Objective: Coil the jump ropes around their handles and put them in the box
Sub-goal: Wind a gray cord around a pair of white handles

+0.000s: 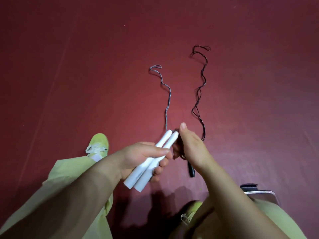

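Note:
My left hand grips the two white handles of a jump rope side by side. Its grey rope runs doubled from the handle tips down onto the red floor and ends in a loop farther away. My right hand is right beside the handle tips, thumb straight and fingers curled; I cannot see whether they hold anything. A black jump rope lies in a wavy line on the floor to the right. One of its black handles shows just below my right wrist.
The red floor fills the view. My legs in pale green trousers and green shoes stand at the lower left and bottom centre. The edge of a grey container with a dark part shows at the lower right.

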`<action>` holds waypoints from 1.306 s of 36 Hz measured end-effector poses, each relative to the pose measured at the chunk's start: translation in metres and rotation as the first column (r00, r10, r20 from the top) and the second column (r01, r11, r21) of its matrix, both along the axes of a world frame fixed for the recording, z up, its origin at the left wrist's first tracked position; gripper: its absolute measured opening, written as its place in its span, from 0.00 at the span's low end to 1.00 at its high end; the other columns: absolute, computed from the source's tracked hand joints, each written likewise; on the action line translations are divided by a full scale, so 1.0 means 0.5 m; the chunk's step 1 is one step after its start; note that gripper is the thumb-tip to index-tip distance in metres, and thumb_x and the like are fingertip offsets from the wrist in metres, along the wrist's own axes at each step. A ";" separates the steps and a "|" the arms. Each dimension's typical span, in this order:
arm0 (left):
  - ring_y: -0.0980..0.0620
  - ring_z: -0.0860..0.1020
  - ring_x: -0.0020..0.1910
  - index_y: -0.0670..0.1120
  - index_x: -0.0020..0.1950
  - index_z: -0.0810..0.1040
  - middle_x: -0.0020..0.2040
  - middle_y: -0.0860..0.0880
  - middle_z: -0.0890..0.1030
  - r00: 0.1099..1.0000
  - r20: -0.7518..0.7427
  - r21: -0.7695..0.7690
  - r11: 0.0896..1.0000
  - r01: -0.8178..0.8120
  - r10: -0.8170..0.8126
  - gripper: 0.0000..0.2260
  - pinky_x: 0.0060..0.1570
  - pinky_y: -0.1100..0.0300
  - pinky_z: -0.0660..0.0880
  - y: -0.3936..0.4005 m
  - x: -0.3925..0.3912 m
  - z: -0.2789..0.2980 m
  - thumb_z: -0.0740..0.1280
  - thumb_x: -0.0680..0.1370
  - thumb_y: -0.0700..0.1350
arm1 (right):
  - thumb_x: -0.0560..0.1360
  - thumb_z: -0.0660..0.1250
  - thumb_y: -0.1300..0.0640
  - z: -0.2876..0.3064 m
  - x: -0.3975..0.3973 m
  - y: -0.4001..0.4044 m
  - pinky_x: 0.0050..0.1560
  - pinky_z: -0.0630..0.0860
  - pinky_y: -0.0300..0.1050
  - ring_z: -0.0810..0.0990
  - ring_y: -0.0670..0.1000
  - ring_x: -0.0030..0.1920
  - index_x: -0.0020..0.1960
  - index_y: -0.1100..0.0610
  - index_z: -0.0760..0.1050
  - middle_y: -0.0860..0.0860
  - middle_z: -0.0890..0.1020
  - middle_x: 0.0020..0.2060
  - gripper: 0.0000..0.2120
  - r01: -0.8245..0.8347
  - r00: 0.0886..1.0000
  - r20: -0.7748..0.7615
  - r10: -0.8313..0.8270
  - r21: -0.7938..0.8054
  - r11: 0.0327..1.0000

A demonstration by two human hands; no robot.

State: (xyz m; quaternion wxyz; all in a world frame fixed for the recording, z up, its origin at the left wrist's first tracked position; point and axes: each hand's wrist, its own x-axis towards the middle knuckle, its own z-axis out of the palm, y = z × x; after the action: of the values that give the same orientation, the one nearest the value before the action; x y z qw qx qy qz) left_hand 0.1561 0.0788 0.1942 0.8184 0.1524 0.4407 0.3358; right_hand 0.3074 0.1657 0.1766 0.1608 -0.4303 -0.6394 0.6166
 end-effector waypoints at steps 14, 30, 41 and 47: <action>0.55 0.68 0.24 0.45 0.61 0.77 0.30 0.50 0.70 0.932 0.084 0.096 0.928 -0.361 0.354 0.18 0.25 0.63 0.70 0.092 -0.033 -0.036 0.68 0.71 0.40 | 0.67 0.39 0.20 -0.048 -0.015 0.042 0.39 0.66 0.46 0.68 0.47 0.33 0.41 0.51 0.77 0.48 0.71 0.29 0.42 -0.312 0.949 0.067 0.308 0.063 0.948; 0.55 0.70 0.27 0.52 0.52 0.82 0.28 0.53 0.73 0.829 -0.387 0.086 0.879 0.468 -0.403 0.12 0.29 0.63 0.71 0.075 0.024 -0.047 0.66 0.77 0.36 | 0.69 0.68 0.54 -0.014 0.050 0.093 0.34 0.69 0.38 0.71 0.46 0.30 0.36 0.55 0.76 0.51 0.74 0.29 0.05 -0.229 0.966 -0.119 0.228 0.001 0.973; 0.56 0.68 0.25 0.48 0.49 0.80 0.30 0.51 0.71 0.987 0.048 0.244 0.960 0.140 -0.156 0.12 0.27 0.62 0.68 0.074 -0.001 -0.067 0.76 0.68 0.49 | 0.73 0.61 0.52 -0.049 0.037 0.088 0.26 0.52 0.37 0.59 0.45 0.24 0.44 0.57 0.79 0.52 0.67 0.24 0.10 -0.151 0.909 -0.413 -0.060 -0.460 0.875; 0.56 0.66 0.24 0.48 0.53 0.74 0.30 0.51 0.70 0.999 0.000 0.167 0.985 -0.033 0.033 0.11 0.26 0.63 0.65 0.078 0.003 -0.065 0.67 0.73 0.49 | 0.74 0.63 0.56 -0.052 0.041 0.082 0.27 0.59 0.36 0.61 0.45 0.28 0.51 0.54 0.83 0.54 0.68 0.30 0.10 -0.115 0.944 -0.327 0.041 -0.211 0.971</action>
State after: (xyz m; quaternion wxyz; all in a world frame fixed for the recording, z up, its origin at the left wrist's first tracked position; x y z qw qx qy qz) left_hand 0.1575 0.1180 0.1616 0.7964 0.2138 0.4147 0.3848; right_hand 0.3277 0.2068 0.1508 0.1876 -0.3145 -0.5467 0.7530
